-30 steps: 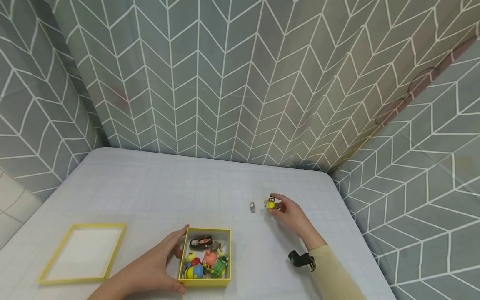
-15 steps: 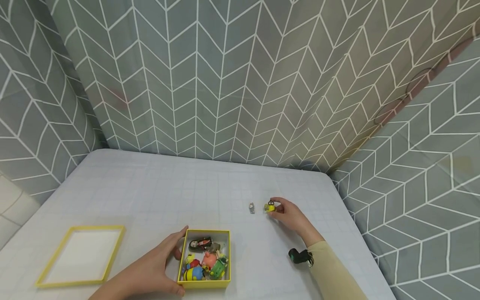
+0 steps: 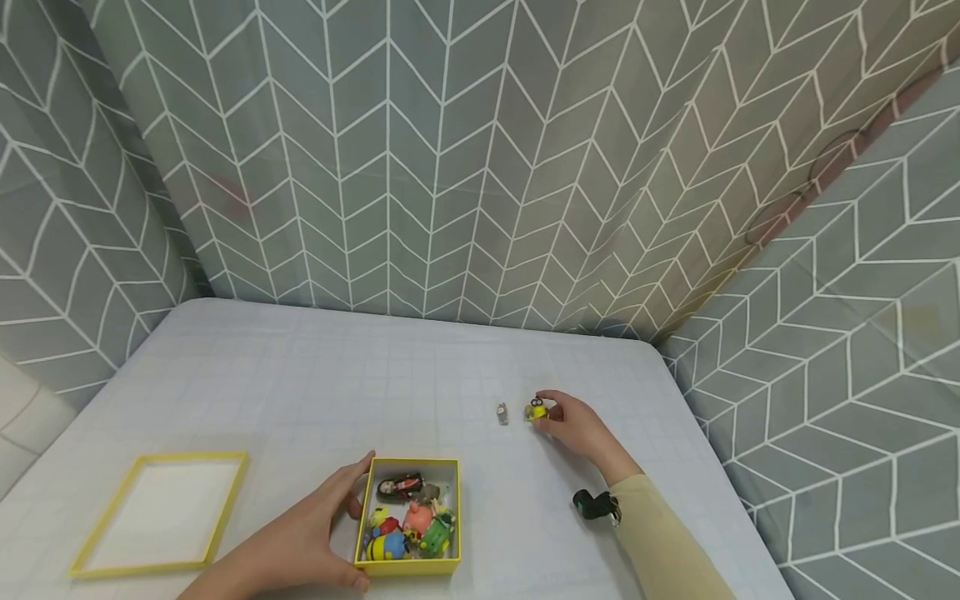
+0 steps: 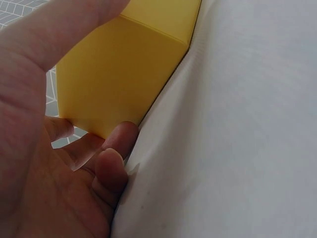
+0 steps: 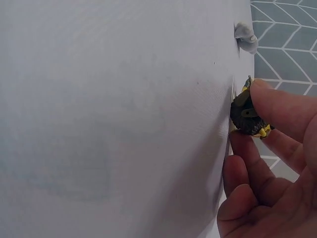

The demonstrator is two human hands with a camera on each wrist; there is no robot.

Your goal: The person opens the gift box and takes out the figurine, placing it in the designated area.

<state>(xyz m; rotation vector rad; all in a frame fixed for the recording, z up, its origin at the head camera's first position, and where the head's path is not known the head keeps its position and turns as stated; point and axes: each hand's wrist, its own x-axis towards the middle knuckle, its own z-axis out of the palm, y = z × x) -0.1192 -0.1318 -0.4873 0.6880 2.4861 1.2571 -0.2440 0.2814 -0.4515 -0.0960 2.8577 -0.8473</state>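
Note:
On the table at right, my right hand [image 3: 577, 423] pinches a small yellow Minion figurine [image 3: 536, 409] between thumb and fingers. The right wrist view shows the figurine's dark brown underside or back [image 5: 245, 116], low against the white cloth. Just left of it lies a small grey figurine [image 3: 502, 413]. My left hand [image 3: 311, 533] grips the left side of an open yellow box [image 3: 408, 567], thumb at the near corner and fingers at the far one. Inside are several toy figures, among them a dark-haired one [image 3: 400, 487], a pink one [image 3: 417, 518] and a green one [image 3: 437, 537].
A shallow yellow-edged lid [image 3: 161, 457] lies at the left of the white-covered table [image 3: 337, 375]. A black wrist device [image 3: 595, 504] hangs at the right sleeve [image 3: 660, 533]. Grey patterned curtains [image 3: 420, 167] stand behind and beside the table.
The Minion figurine has come down slightly and moved a little left toward the grey figurine, still pinched in my right hand. My left hand and the box stay as they were.

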